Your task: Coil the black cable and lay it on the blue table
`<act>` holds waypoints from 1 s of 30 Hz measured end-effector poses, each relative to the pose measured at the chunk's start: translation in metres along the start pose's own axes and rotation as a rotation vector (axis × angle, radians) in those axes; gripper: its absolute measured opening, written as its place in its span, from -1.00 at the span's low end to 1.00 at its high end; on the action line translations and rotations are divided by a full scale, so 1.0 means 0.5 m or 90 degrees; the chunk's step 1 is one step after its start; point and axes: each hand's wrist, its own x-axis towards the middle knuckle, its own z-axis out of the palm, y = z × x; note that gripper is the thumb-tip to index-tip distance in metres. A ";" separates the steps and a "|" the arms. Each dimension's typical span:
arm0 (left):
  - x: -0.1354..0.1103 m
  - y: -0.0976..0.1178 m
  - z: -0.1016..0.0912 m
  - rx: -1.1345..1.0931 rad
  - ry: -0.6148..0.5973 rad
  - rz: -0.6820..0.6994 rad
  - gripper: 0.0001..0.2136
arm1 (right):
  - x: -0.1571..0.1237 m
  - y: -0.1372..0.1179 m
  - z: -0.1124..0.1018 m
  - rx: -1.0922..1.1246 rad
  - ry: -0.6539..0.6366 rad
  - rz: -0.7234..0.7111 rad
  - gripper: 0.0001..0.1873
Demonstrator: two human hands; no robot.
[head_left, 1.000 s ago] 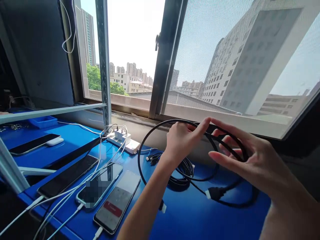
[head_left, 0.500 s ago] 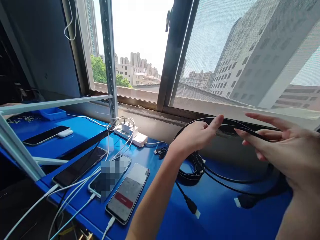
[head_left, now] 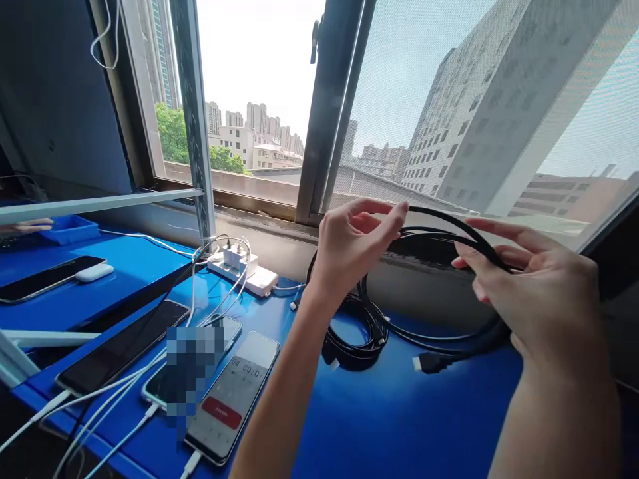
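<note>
My left hand (head_left: 352,243) pinches a black cable (head_left: 444,223) between thumb and forefinger, held up in front of the window. My right hand (head_left: 536,293) has its fingers curled around the same cable's loop a little to the right. The loop hangs down from both hands to the blue table (head_left: 399,426). One black plug end (head_left: 429,362) lies on the table below my right hand. A coiled bundle of black cables (head_left: 357,342) rests on the table under my left wrist.
Several phones lie on the left, one showing a timer screen (head_left: 232,396), with white charging leads (head_left: 100,399) running to a white power strip (head_left: 239,273). A metal frame post (head_left: 192,126) stands by the window. Another person's fingers (head_left: 24,226) show at the far left.
Both hands have come closer together and lifted the cable loop higher. The free plug end has slid across the table towards the coiled bundle.
</note>
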 end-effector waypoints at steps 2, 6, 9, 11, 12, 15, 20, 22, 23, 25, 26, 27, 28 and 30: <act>0.004 0.000 -0.003 0.017 0.023 0.022 -0.83 | 0.006 0.007 -0.001 0.014 -0.025 0.012 -0.50; 0.009 0.002 -0.004 0.081 0.086 0.092 -0.83 | 0.010 0.006 -0.008 0.030 -0.013 0.010 -0.56; 0.008 0.000 0.001 0.144 0.089 0.141 -0.70 | 0.008 -0.004 -0.011 0.070 0.005 -0.012 -0.59; 0.008 -0.010 0.007 0.161 0.039 0.128 -0.61 | 0.005 -0.012 -0.013 0.112 0.015 -0.027 -0.59; 0.008 -0.017 0.012 0.147 -0.004 0.107 -0.60 | 0.004 -0.015 -0.014 0.132 0.020 -0.032 -0.60; 0.010 -0.041 0.029 0.047 -0.104 0.012 -0.71 | 0.000 -0.025 -0.018 0.186 0.038 -0.041 -0.61; 0.017 -0.055 0.050 0.096 0.070 -0.145 -0.80 | -0.004 -0.033 -0.020 0.253 0.109 -0.063 -0.67; 0.019 -0.055 0.051 0.127 0.088 -0.178 -0.71 | -0.002 -0.027 -0.018 0.252 0.123 -0.068 -0.66; 0.020 -0.055 0.049 0.110 0.077 -0.197 -0.65 | 0.001 -0.022 -0.016 0.238 0.109 -0.068 -0.64; 0.021 -0.056 0.045 0.034 0.051 -0.245 -0.56 | 0.008 -0.007 -0.016 0.174 0.042 -0.066 -0.56; 0.021 -0.057 0.042 0.000 0.047 -0.266 -0.54 | 0.013 0.002 -0.017 0.131 -0.002 -0.069 -0.52; 0.022 -0.058 0.039 -0.017 0.053 -0.277 -0.54 | 0.018 0.012 -0.019 0.087 -0.040 -0.073 -0.48; 0.022 -0.058 0.036 -0.013 0.069 -0.274 -0.55 | 0.023 0.022 -0.021 0.046 -0.068 -0.076 -0.44; 0.022 -0.053 0.029 0.052 0.133 -0.224 -0.57 | 0.030 0.037 -0.027 -0.015 -0.087 -0.080 -0.38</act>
